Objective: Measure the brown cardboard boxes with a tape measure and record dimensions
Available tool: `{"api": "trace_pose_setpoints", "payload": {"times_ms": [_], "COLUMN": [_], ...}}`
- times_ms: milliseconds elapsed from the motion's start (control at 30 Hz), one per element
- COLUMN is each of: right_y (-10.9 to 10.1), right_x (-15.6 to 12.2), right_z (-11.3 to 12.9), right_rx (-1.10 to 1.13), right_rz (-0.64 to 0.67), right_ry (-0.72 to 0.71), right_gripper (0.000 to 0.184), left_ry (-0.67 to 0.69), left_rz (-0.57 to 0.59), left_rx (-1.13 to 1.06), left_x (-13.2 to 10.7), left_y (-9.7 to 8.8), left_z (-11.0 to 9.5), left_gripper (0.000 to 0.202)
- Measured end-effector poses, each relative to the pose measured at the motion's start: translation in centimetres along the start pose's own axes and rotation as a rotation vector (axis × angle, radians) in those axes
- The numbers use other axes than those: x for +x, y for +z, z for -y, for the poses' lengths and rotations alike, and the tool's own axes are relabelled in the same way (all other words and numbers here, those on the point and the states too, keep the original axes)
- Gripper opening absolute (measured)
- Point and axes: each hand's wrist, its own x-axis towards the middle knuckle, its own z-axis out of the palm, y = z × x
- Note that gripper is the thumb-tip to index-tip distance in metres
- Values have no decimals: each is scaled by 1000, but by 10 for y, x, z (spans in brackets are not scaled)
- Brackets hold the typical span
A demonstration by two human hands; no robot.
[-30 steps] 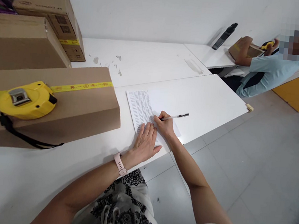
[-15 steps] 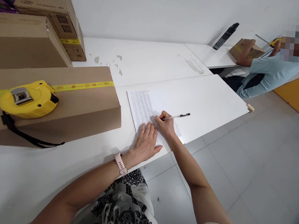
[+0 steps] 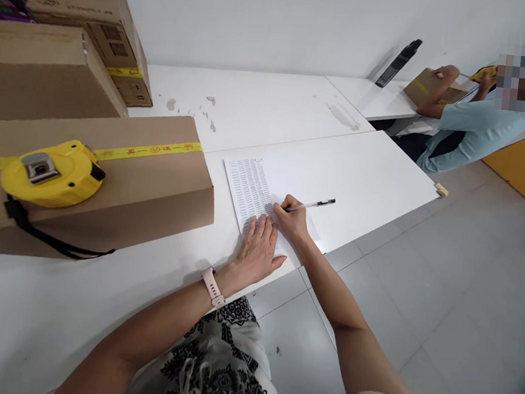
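Note:
A sheet of paper point(image 3: 249, 183) with printed columns lies on the white table point(image 3: 358, 169) in front of me. My left hand point(image 3: 260, 246) rests flat across its lower part, fingers stretched out, covering some of the print. Between the closed fingers of my right hand point(image 3: 292, 217) is a pen point(image 3: 312, 204), its dark end pointing up and to the right. The pen's tip is hidden behind the fingers, close to the paper's surface. Both hands are beside each other near the table's front edge.
Left of the paper stands a long cardboard box point(image 3: 153, 174) with a yellow tape measure point(image 3: 54, 172) on top. More boxes point(image 3: 85, 13) are stacked behind. At the far right a person point(image 3: 473, 130) handles a small box point(image 3: 424, 89) near a black bottle point(image 3: 398, 63).
My hands, the pen and the paper keep nearly the same place. At the far right, the other person's hands and yellow tape measure have shifted slightly.

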Motion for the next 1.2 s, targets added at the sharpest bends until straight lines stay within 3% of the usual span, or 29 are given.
{"api": "trace_pose_setpoints", "payload": {"times_ms": [1200], "right_y": [-1], "right_x": [2], "right_z": [-1], "right_rx": [-22], "right_rz": [-20], "right_ry": [-3], "right_gripper": [27], "left_ry": [-4], "left_rz": [1], "left_rx": [23], "left_x": [0], "left_y": [-3], "left_z": [-1], "left_gripper": [74]}}
